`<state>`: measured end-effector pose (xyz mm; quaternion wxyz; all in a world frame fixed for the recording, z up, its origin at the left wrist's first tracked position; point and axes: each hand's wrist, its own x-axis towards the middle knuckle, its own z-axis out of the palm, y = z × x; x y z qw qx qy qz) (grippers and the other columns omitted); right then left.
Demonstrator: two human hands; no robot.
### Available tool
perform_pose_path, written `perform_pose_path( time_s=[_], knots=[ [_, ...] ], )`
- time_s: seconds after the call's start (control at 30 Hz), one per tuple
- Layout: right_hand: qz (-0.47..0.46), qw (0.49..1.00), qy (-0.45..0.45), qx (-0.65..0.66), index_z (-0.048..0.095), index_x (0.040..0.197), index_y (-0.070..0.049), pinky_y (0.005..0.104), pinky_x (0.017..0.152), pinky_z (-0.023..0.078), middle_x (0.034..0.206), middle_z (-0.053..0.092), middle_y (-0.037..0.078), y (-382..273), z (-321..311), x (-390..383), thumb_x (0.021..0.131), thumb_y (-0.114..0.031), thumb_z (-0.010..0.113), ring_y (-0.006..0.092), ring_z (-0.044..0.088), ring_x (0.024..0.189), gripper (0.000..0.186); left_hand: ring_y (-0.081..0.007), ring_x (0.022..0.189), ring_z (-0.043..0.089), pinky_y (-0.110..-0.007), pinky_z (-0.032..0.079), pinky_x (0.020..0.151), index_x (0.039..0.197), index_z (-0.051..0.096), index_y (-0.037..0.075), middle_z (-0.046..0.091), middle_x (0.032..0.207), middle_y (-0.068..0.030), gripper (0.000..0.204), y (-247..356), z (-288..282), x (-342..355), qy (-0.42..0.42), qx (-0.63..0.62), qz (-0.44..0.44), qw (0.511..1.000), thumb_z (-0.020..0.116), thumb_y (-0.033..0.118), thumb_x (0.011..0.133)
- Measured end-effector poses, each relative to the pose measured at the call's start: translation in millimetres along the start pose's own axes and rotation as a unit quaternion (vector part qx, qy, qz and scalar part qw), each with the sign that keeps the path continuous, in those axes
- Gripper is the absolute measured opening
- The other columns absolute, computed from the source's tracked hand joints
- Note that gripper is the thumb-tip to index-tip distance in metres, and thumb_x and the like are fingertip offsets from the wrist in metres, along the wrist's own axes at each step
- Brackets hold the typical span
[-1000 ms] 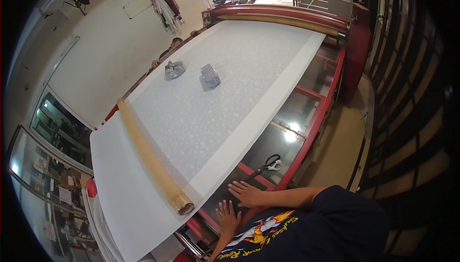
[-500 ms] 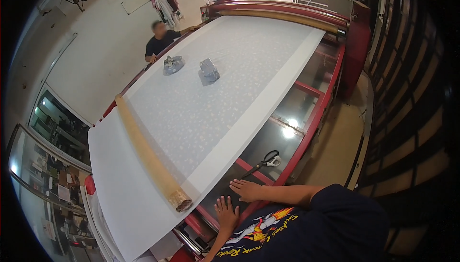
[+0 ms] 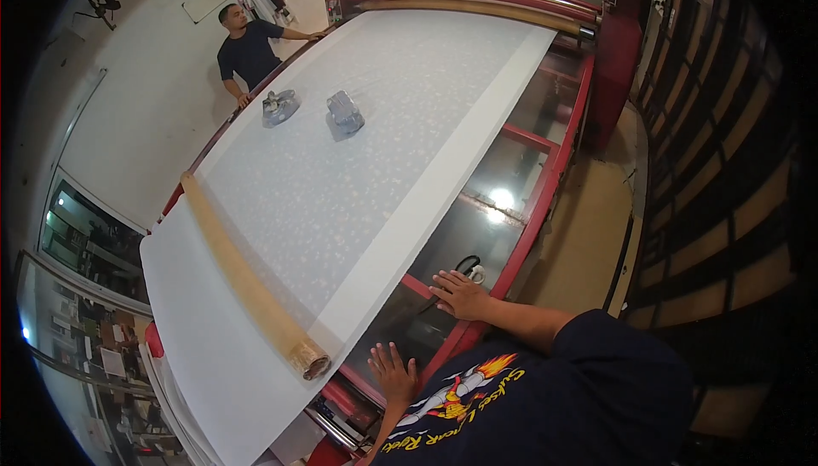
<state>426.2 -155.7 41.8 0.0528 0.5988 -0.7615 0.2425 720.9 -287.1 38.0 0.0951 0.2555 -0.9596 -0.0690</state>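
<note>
My left hand [image 3: 394,374] lies with its fingers spread at the near side of the red-framed machine table, beside the wide white sheet and holding nothing. To its right, my right hand [image 3: 461,296] is also open, over the dark glossy panel. It partly covers a pair of scissors [image 3: 469,265] with black and white handles; whether it touches them I cannot tell. Across the white sheet [image 3: 375,313], which bears a greyish speckled layer [image 3: 332,202], lies a long brown cardboard tube [image 3: 243,274], its near end close to my left hand.
Two plastic-wrapped weights or bundles, one lumpy [image 3: 279,107] and one blocky [image 3: 345,114], sit on the speckled layer. At the far left a person [image 3: 247,48] in a dark shirt rests both hands on the table edge. Rollers [image 3: 477,16] span the far end; a dark lattice stands right.
My right hand has shifted right and away from my left, onto the scissors' place. The view has swung slightly, and the co-worker's head has turned toward the far end.
</note>
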Motion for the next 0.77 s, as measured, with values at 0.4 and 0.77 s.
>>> perform_pose_path(
  time_s=[0.4,0.77],
  knots=[
    [0.008,0.998,0.043,0.037,0.065,0.117,-0.013,0.0485,0.114,0.036,0.128,0.058,0.014,4.8,-3.0,1.4,0.087,-0.026,0.070,0.0323,0.051,0.133,0.033,-0.0450,0.152,0.018,-0.063,0.013,0.120,0.155,0.034,0.003,0.025,0.162,-0.0272,0.075,5.0,-1.1,2.2,-0.109,-0.039,-0.061,0.991,0.055,0.047,0.098],
    [0.005,0.999,0.040,0.017,0.066,0.115,-0.014,0.0474,0.115,0.036,0.129,0.058,0.015,1.5,-1.3,0.4,0.088,-0.028,0.069,0.0336,0.052,0.132,0.031,-0.0447,0.153,0.012,-0.063,0.010,0.120,0.158,0.027,0.004,0.019,0.164,-0.0258,0.081,7.2,-3.1,1.9,-0.045,0.003,-0.037,0.998,0.058,0.046,0.096]
  ],
)
